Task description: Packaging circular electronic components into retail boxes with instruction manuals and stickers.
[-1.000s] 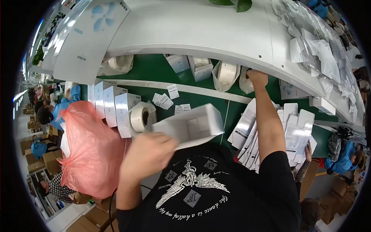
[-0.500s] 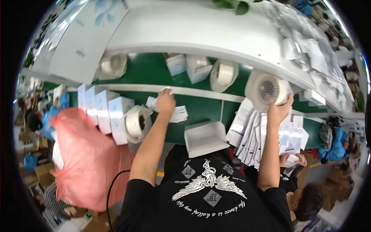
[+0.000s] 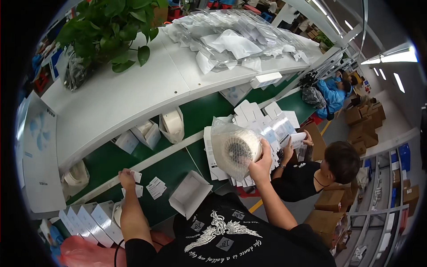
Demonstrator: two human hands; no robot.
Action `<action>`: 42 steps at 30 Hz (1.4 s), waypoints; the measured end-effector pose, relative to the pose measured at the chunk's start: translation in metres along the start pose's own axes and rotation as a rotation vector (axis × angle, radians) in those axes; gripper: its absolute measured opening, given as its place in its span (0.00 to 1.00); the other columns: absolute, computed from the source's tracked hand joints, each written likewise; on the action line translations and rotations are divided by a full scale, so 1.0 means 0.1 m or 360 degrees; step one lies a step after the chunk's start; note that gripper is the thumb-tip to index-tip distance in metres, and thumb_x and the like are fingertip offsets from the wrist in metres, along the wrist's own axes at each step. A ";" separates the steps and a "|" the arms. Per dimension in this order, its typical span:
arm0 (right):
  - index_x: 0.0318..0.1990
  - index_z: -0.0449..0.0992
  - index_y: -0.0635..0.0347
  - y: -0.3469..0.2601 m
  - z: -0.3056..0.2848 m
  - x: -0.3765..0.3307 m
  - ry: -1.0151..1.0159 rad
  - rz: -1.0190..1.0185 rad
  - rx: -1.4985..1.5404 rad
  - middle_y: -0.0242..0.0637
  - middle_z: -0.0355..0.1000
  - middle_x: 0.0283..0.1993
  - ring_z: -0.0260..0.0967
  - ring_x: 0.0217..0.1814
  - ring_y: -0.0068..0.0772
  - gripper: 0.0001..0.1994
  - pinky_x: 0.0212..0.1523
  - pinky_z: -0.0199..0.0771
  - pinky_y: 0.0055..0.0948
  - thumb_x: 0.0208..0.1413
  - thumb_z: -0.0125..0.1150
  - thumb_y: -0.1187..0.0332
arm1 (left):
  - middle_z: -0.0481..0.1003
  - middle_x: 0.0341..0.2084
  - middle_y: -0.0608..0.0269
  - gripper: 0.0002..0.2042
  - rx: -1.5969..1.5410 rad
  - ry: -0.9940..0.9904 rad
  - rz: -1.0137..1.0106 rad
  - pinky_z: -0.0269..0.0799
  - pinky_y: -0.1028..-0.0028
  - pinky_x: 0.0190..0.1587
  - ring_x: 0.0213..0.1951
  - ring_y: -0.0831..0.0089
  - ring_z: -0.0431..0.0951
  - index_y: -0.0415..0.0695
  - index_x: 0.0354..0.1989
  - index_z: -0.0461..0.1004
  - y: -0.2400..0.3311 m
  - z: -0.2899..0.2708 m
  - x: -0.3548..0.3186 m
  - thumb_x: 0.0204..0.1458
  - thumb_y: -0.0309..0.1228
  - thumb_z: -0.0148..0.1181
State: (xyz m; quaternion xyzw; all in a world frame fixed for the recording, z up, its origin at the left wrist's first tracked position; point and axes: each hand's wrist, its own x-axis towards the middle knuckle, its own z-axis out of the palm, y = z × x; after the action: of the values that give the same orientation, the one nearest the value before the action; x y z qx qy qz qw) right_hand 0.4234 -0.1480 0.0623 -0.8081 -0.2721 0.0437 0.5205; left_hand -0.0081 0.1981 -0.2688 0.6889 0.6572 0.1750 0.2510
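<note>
My right hand (image 3: 261,163) grips a white round device with a dark grille (image 3: 235,150), wrapped in a clear bubble bag, and holds it above a pile of flat white cartons (image 3: 216,160). On the left, my left hand (image 3: 127,177) is closed at the ledge of the green table, beside small white cards (image 3: 138,191); whatever its fingers pinch is hidden. A second group of cards (image 3: 156,188) lies a little to the right. Between my hands, close to my body, stands an open white box (image 3: 190,194) with nothing visible inside.
Upright white boxes (image 3: 91,224) line the left; a pink bag (image 3: 84,252) is below them. More wrapped devices (image 3: 171,126) sit under the white shelf (image 3: 147,91), which carries a plant (image 3: 109,33) and plastic bags (image 3: 240,42). A co-worker (image 3: 307,178) handles a carton at right.
The view has swung to the right. My right hand has brought the wrapped device nearer, over the flat cartons. My left hand remains by the ledge and cards.
</note>
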 end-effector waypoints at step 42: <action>0.72 0.66 0.44 -0.60 2.18 -0.47 -0.2779 -0.1715 -0.1348 0.55 0.65 0.62 0.75 0.56 0.63 0.35 0.51 0.83 0.54 0.55 0.71 0.61 | 0.82 0.34 0.51 0.07 -0.1012 0.0628 -0.0405 0.76 0.66 0.37 0.35 0.64 0.83 0.37 0.43 0.80 1.87 -1.61 -2.80 0.65 0.28 0.63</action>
State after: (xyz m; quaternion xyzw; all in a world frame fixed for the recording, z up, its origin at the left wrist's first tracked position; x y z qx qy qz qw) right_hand 0.2826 0.0258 0.0055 -0.3883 -0.8540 0.2695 -0.2173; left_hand 0.0320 -0.0635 -0.0058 0.4430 0.6860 0.4662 0.3403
